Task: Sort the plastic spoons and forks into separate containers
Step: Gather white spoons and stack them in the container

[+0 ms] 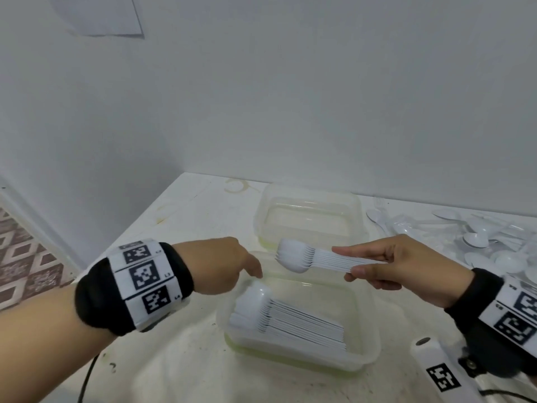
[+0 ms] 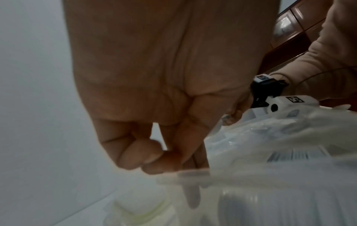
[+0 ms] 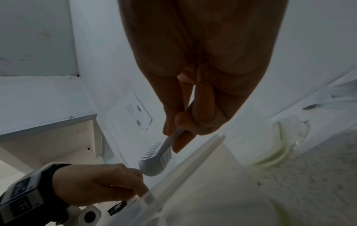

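Observation:
My right hand (image 1: 348,263) pinches a nested stack of white plastic spoons (image 1: 302,257) by the handles, bowls pointing left, above the far rim of the near clear container (image 1: 369,344). In the right wrist view the same stack (image 3: 154,160) hangs below my right hand (image 3: 177,134). A longer stack of spoons (image 1: 290,318) lies inside that container. My left hand (image 1: 255,271) hovers at the container's far left corner with loosely curled fingers, holding nothing that I can see; in the left wrist view it (image 2: 160,157) looks blurred.
A second clear container (image 1: 308,199) stands behind, with nothing visible inside. A pile of loose white cutlery (image 1: 488,242) covers the table's right side. A white marker-tagged device (image 1: 441,376) lies at the lower right, and the table's left edge drops to a patterned floor.

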The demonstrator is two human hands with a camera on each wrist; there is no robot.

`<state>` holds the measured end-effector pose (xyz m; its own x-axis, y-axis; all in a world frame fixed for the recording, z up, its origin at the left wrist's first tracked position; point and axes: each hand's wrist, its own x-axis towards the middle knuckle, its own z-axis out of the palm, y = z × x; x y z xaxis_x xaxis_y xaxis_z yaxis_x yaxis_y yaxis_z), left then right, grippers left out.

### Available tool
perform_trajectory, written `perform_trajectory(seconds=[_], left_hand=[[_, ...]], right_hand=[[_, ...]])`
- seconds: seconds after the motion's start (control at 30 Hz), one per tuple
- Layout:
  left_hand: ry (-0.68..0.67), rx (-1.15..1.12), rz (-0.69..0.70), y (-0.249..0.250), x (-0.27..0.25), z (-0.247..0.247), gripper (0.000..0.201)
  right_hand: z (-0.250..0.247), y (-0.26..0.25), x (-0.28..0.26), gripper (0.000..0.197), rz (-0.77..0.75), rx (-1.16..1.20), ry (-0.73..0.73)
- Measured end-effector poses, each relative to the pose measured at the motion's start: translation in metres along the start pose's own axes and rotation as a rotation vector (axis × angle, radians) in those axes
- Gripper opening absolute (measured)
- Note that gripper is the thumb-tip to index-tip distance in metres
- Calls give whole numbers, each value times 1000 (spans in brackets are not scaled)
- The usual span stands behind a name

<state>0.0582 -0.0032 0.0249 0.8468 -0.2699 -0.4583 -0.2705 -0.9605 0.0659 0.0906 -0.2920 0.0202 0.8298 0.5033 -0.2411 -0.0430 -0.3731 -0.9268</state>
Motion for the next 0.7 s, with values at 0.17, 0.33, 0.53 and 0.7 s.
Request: perform_trajectory(seconds=[0.17, 0.33, 0.53, 0.7], left_hand=[[-53, -115, -8, -9, 8, 4, 44], [-108, -304, 99, -24, 11, 7, 50], [-76, -257, 136, -23, 16, 13, 57], [-57, -291, 176, -23, 17, 17, 46]], right_hand=[[1, -3, 3, 36, 6, -38, -14], [3, -3, 6, 36, 34, -61, -22], [4, -2, 8, 37, 47, -81, -31], [3, -1, 8, 37, 51, -114, -39]])
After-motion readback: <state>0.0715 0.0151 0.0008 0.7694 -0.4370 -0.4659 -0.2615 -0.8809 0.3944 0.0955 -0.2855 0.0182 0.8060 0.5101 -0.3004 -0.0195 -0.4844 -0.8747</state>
